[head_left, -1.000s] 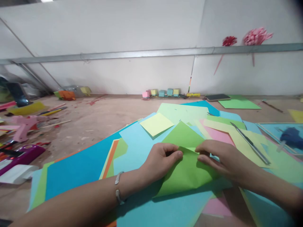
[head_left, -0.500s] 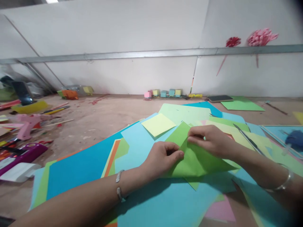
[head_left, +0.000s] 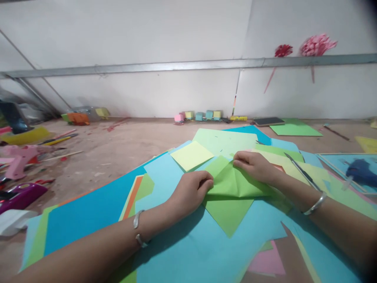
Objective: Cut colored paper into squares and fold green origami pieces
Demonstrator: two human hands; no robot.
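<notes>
Our left hand and right hand pinch 1 partly folded green paper by its left side and far edge, above light-blue paper. For a clean fold, we would align edges before pressing the crease. Right of the green paper lies 1 craft knife; behind it, leftward, 1 pale-yellow square; farther behind it, small paper blocks.

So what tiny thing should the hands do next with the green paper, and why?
Perhaps the right hand could gently smooth the green paper flat: its middle looks creased and puffed up, while the left hand pinches its left side.
</notes>
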